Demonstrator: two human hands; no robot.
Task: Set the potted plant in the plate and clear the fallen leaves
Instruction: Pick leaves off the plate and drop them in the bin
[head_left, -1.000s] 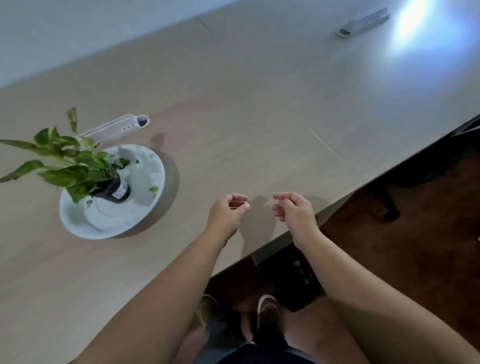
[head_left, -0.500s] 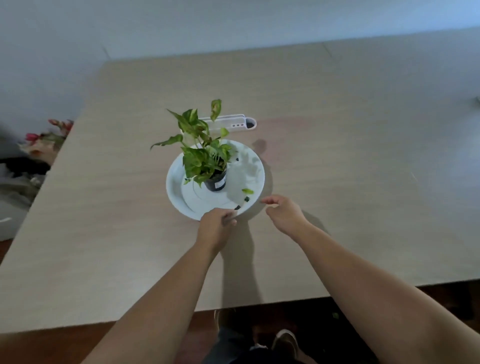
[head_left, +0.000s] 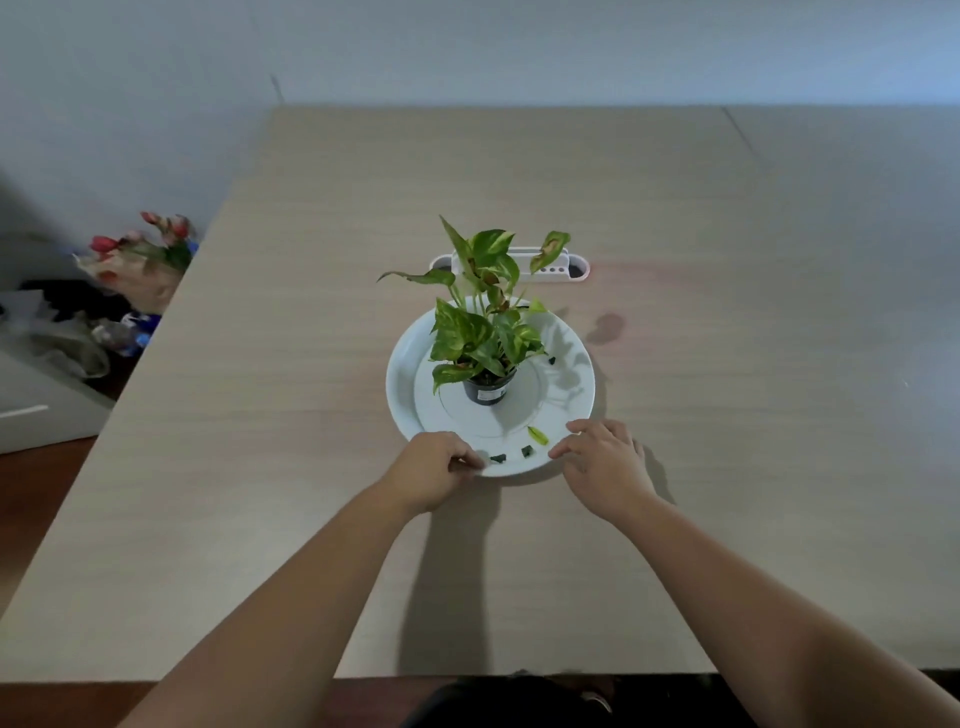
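Note:
A white plate (head_left: 404, 385) lies in the middle of the wooden table. A small black pot with a green and yellow plant (head_left: 487, 391) stands upright at the plate's centre. Fallen bits lie on the plate: a yellow-green leaf (head_left: 537, 435) and two dark pieces (head_left: 498, 458) near the front rim, and another dark piece (head_left: 552, 359) at the right. My left hand (head_left: 432, 470) is curled with its fingertips pinching the plate's near rim. My right hand (head_left: 605, 462) rests at the near-right rim with fingers spread, just touching it.
A white oblong cable box (head_left: 563, 268) sits on the table just behind the plant. Off the table's left edge are a flower bouquet (head_left: 143, 249) and bottles and bags (head_left: 117, 335) on the floor. The table's near edge (head_left: 519, 673) runs below my arms.
The view swung from the table's edge to face the plate head-on. Both hands moved from near the table's edge forward to the plate's near rim, and the right hand's fingers spread.

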